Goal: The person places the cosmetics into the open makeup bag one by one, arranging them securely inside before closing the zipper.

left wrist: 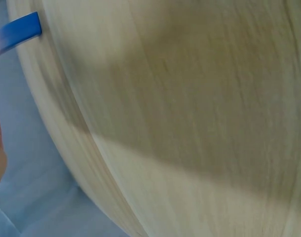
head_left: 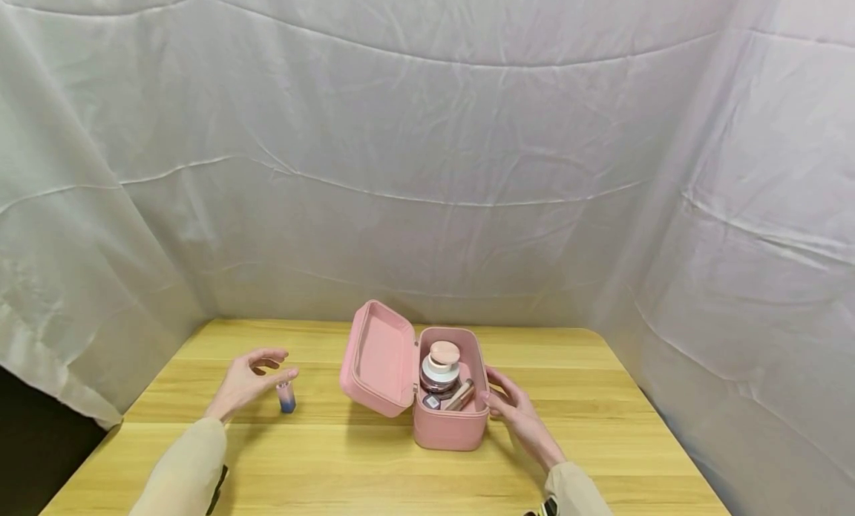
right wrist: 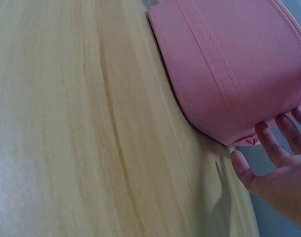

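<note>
My left hand (head_left: 246,379) hovers at the left of the table, thumb and fingers apart. Just below its thumb stands a small cosmetic tube (head_left: 286,399), pink fading to blue; its blue end (left wrist: 23,28) shows at the upper left of the left wrist view. A pink cosmetic case (head_left: 449,430) stands mid-table, its lid (head_left: 386,353) swung out to the left. On the case's right side rests my right hand (head_left: 521,416), fingers spread, with fingertips (right wrist: 263,129) at the pink wall in the right wrist view.
Inside the case sit a round pink-topped item (head_left: 444,352), a jar with a white lid (head_left: 440,370) and several slim tubes. Pale cloth (head_left: 427,167) hangs behind and beside the wooden table (head_left: 320,471). A dark area (head_left: 40,442) lies at the lower left.
</note>
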{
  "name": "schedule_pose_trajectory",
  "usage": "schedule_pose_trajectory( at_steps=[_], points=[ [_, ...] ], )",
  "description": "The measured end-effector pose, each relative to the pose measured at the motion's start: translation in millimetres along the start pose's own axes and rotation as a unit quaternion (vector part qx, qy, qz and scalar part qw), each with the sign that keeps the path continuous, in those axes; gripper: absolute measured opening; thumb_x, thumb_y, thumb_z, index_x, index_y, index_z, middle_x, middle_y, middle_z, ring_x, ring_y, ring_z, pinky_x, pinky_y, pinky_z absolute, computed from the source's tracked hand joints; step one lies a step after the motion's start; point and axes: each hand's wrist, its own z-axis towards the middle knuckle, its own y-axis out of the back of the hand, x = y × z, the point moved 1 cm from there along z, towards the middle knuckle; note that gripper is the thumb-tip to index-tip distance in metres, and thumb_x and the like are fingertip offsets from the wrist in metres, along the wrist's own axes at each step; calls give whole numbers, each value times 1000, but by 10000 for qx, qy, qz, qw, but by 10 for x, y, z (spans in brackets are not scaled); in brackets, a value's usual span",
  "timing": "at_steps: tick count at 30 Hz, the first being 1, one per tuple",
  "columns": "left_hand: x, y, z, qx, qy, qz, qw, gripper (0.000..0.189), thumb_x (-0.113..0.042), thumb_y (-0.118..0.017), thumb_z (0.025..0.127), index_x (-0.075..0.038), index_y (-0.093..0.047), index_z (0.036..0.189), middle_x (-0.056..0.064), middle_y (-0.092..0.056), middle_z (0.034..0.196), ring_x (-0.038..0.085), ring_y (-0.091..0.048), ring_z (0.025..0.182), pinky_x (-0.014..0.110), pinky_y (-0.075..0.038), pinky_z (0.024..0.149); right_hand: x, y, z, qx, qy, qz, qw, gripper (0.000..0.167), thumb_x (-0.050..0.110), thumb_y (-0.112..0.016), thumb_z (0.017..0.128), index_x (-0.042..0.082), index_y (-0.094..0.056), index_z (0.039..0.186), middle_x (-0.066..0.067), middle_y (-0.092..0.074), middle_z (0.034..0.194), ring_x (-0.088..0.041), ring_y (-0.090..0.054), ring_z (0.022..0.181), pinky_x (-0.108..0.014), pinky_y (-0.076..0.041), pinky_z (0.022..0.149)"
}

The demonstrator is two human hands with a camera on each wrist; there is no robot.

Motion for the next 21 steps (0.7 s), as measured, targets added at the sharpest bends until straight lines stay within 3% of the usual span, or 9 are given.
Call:
schedule_pose_trajectory(
  at_steps=[5,15,21],
  points=[
    [9,-9,-9,126,-25,-55,9999,44,-28,-80,86,-1,-69,119,21,-71,119,10,-64,99,19,-51,81,-7,5,-1,44,36,30,10000,63,12,-55,101,1,-28,157,-24,-28,163,4,-55,123,-27,-54,96],
    [18,-14,-29,413,223,-225,9986,42,-28,-81,86,1,-71,114,15,-75,109,4,-63,91,19,-53,78,-4,2,0,5,10,30,10000,63,11,-56,101,1,-28,157,-24,-29,162,4,-56,121,-24,-53,93],
    [57,2,-38,624,408,-281,9968,43,-28,-83,83,1,-72,112,11,-75,103,7,-64,86,20,-53,76,9,-2,-2,-18,-22,-24,10000,63,12,-56,101,1,-29,157,-23,-29,163,1,-54,125,-25,-53,94]
  ],
)
